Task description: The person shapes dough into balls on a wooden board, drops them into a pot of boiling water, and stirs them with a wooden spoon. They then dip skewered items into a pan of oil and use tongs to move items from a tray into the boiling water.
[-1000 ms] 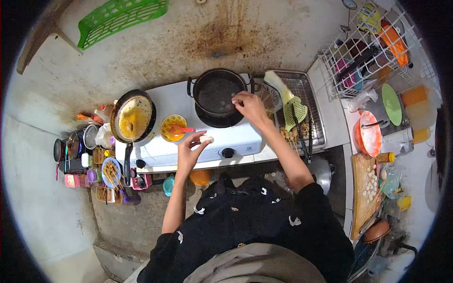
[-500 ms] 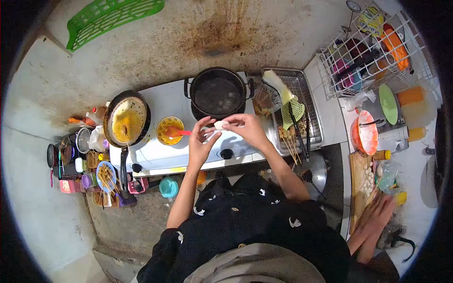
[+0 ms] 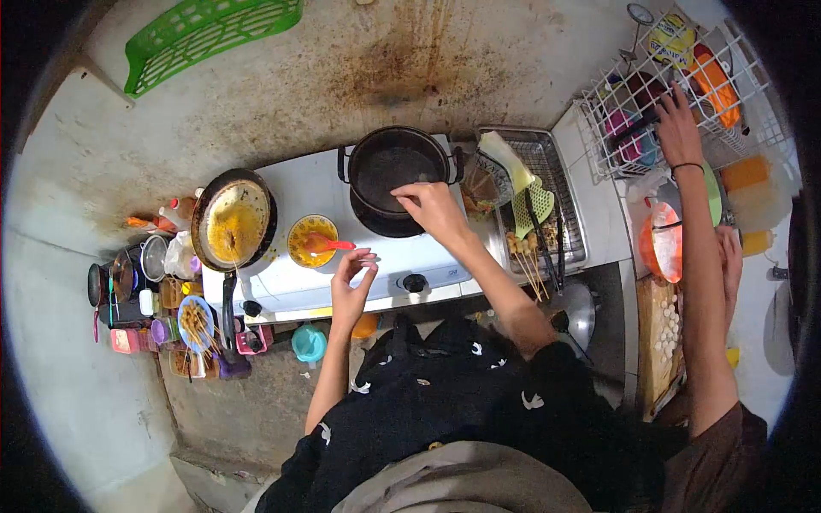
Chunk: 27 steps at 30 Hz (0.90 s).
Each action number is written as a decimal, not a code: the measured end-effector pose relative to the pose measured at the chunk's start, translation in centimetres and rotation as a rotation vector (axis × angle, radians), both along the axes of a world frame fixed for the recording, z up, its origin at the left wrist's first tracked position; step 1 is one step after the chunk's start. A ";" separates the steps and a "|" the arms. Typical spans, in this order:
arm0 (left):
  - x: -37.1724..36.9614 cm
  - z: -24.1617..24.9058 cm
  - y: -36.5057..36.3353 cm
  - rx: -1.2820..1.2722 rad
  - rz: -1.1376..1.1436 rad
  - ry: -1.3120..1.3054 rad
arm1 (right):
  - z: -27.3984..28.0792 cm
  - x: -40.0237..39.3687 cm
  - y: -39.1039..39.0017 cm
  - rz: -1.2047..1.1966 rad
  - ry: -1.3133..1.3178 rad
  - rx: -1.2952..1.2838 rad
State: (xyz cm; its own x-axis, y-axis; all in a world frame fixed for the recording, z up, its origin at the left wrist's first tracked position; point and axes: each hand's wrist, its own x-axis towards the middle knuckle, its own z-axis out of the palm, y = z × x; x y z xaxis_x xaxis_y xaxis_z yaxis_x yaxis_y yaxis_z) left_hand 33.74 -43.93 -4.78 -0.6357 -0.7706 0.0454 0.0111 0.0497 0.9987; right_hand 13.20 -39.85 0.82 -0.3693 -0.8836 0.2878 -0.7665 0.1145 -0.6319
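Note:
My right hand (image 3: 432, 209) reaches over the front rim of the black two-handled pot (image 3: 395, 161) on the stove. Its thumb and fingertips point left with a small gap between them, and no white piece shows in them. Dark liquid seems to fill the pot. My left hand (image 3: 351, 291) hovers above the stove's front edge, fingers curled and apart from the thumb, holding nothing visible. Just left of it is a bowl (image 3: 295, 255) of yellow-orange mixture with a red spoon (image 3: 323, 244) in it.
A frying pan (image 3: 208, 201) with yellow residue stands left on the stove (image 3: 299, 184). Skewers (image 3: 530, 265) and a green slotted spatula (image 3: 532, 205) lie in a rack tray at right. A co-worker's arm (image 3: 699, 282) reaches past a wooden board (image 3: 652, 316) of white pieces toward the wire basket (image 3: 599, 120).
My hands have parted: the right moved over the pot, the left lowered slightly. The white piece between them is out of sight. The co-worker's hand rose from the board toward the basket.

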 end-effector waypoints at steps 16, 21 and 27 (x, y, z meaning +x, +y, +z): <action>2.4 -0.9 3.9 0.001 -0.112 -0.240 | -3.4 6.4 10.6 0.002 -0.415 0.292; 3.2 -2.4 6.5 0.129 -0.033 -0.227 | -5.4 6.4 10.3 0.126 -0.438 0.462; 4.6 -0.9 7.9 0.252 0.071 -0.212 | -7.2 6.7 7.4 0.296 -0.424 0.561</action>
